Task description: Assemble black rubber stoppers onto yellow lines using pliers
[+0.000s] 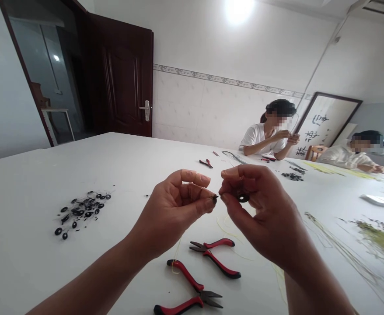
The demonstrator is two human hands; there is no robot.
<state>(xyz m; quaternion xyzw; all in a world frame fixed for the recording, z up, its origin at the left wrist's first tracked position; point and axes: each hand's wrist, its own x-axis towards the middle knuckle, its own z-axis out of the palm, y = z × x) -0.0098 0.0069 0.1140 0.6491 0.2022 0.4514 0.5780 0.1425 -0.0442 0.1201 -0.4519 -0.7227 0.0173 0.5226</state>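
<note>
Above the middle of the table, my left hand is closed, with thumb and forefinger pinching a small black piece. My right hand faces it, fingertips pinched together close to that piece. A black disc with a hole in it shows inside the curl of the right fingers. Whether the piece and the disc are joined is hidden by the fingers. Below the hands lie two pairs of red-handled pliers, both with spread handles. A thin yellowish strand hangs beneath my left hand.
Black discs and bits lie in a loose pile at left. More pliers are farther back. Long strands and a greenish bundle spread along the right. Two people in white sit across the white table.
</note>
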